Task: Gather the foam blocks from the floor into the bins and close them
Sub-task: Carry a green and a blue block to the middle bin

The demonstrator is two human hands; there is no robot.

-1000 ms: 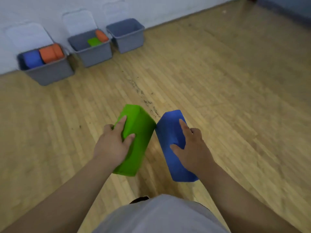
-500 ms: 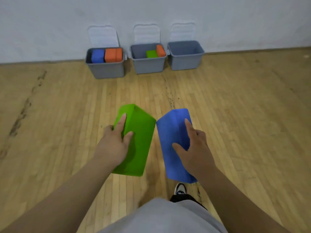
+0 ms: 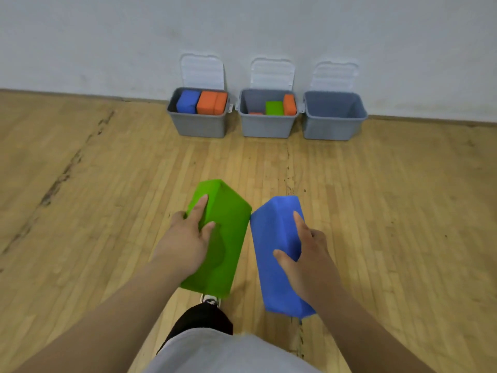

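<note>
My left hand [image 3: 185, 238] grips a green foam block [image 3: 226, 224] held above the floor. Beside it, my right hand [image 3: 306, 254] grips a blue foam block [image 3: 274, 232]; the two blocks nearly touch at their upper corners. Three grey bins stand against the far wall with white lids raised. The left bin [image 3: 199, 125] holds a blue block and orange blocks. A green block and orange blocks lie in the middle bin [image 3: 265, 127]. The right bin [image 3: 333, 127] shows no blocks inside.
A wooden plank floor [image 3: 390, 211] stretches between me and the bins, with dark scuff marks at the left and centre. A white wall [image 3: 107, 36] stands behind the bins. My leg and shoe [image 3: 209, 301] show below the blocks.
The view has swung to face the bins squarely and they now appear closer. Both hands keep their hold on the blocks.
</note>
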